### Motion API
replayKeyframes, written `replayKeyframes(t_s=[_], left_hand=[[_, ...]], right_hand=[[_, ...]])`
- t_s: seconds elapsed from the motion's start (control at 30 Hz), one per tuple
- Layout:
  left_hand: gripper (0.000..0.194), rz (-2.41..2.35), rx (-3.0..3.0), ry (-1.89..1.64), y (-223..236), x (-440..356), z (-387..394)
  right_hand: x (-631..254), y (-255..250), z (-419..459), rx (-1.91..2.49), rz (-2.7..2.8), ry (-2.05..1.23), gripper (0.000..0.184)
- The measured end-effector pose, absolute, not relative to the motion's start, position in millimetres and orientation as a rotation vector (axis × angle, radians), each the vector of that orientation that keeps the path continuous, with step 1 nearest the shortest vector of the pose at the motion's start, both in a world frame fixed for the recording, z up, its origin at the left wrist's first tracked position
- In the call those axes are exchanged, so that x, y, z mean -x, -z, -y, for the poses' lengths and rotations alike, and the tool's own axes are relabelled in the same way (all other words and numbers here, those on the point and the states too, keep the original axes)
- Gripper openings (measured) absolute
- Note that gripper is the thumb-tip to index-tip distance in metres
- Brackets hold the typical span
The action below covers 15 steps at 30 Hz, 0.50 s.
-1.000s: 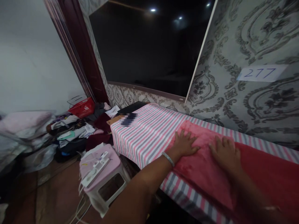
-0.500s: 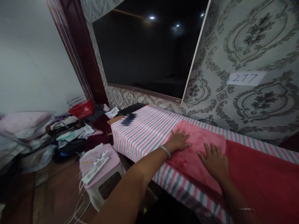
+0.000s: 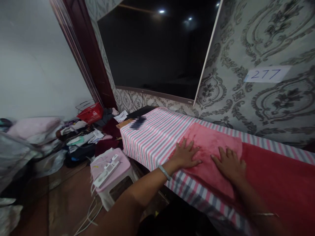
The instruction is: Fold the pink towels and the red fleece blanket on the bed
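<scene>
Spread flat on the striped cloth (image 3: 157, 131) is a red fleecy garment or blanket (image 3: 275, 183), whose exact kind I cannot make out. Its left end shows a lighter pink, plush section (image 3: 214, 141). My left hand (image 3: 185, 154), with a bracelet at the wrist, lies palm down near the left edge of that pink section, fingers spread. To its right, my right hand (image 3: 230, 164) also rests palm down with fingers apart, on the pink section close to the darker red. Neither hand grips anything.
A pink stool (image 3: 123, 164) carrying a white power strip (image 3: 107, 172) stands left of the covered table. Behind it are piled clothes (image 3: 86, 141) and a red basket (image 3: 91, 113). A large television (image 3: 157, 49) hangs above the table. A blurred dark object (image 3: 138, 123) lies at the table's left end.
My left hand has slid slightly toward me along the pink section. My right hand stays nearly in place on the fabric. The view has shifted a little.
</scene>
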<state>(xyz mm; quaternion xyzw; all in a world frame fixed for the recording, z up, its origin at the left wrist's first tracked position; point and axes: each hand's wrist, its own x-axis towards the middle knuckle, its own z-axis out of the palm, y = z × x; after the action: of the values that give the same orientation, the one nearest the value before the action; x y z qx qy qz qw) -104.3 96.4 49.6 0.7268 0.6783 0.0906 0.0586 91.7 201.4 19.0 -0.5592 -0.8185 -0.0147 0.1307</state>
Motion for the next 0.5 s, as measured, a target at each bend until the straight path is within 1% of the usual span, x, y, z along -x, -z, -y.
replayKeyframes(t_s=[0.13,0.3,0.5], left_hand=[[0.081,-2.043,-2.188,-0.274,-51,104,-97],[0.080,-2.051,-2.160,-0.263,-51,104,-98],[0.081,-2.021,-2.141,-0.241,-53,105,-99]], right_hand=[[-95,-10,-176,1.494,2.463,0.090,0.079],[-104,18,-150,1.419,2.553,0.123,0.076],[-104,18,-150,1.432,2.553,0.141,0.076]])
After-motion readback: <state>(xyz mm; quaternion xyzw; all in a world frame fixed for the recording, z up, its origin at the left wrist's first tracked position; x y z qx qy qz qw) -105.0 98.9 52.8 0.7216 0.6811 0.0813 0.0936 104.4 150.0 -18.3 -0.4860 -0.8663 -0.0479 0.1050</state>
